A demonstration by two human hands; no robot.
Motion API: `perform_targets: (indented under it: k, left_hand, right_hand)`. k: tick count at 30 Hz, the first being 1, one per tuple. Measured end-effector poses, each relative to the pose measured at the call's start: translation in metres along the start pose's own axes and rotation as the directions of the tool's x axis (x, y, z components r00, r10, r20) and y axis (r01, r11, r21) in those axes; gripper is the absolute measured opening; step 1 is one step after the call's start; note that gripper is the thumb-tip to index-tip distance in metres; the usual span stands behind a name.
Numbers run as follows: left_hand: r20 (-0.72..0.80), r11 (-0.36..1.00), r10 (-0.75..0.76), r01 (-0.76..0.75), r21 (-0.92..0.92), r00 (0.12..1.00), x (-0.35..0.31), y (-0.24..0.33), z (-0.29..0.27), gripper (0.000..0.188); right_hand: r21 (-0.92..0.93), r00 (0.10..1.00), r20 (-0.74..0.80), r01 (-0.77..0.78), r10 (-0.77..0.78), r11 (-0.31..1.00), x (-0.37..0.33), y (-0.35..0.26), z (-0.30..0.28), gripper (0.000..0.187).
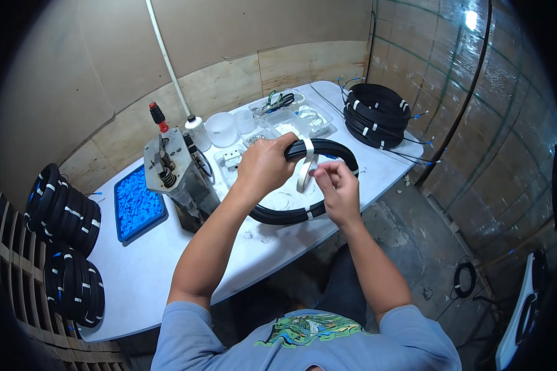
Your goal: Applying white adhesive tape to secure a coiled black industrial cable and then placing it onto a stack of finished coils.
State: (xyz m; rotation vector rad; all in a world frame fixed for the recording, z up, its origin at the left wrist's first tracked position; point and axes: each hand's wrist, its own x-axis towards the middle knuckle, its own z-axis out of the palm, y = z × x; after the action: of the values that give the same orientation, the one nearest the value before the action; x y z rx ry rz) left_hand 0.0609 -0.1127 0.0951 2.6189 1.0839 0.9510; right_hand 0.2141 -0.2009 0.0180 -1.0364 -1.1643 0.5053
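A coil of black cable (278, 216) stands tilted over the white table in front of me, with white tape bands around it. My left hand (263, 162) is closed on the coil's upper left side. From the top of the coil a strip of white tape (309, 147) loops over the cable and runs down to what looks like a tape roll (304, 177) inside the ring. My right hand (339, 190) is closed, its fingertips pinched at the white tape beside the roll. The fingers partly hide where they grip it.
Left of the coil stands a metal bench machine (178, 176) next to a blue tray (122, 234) of small blue pieces. Finished-looking black cable coils (377, 117) are stacked at the back right, and more coils (74, 287) at the left edge. Plastic tubs (221, 130) stand behind.
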Motion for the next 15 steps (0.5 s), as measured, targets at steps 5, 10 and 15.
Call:
perform_targets:
  k: [5,10,15]
  left_hand:
    - [-0.038,1.000,0.016,-0.015,0.012,0.999,-0.001,0.001,0.004,0.022]
    - [-0.041,1.000,-0.003,0.005,0.029,0.999,0.000,-0.002,0.005,0.022]
    - [-0.013,0.999,-0.016,0.016,0.037,1.000,0.001,0.004,0.004,0.024]
  right_hand:
    - [0.232,0.969,-0.066,-0.218,0.239,0.948,0.012,-0.012,0.030,0.031]
    - [0.430,0.950,0.005,-0.285,0.314,0.856,0.007,-0.015,0.030,0.036]
    - [0.246,0.867,0.166,-0.498,0.471,0.831,0.014,-0.032,0.010,0.021]
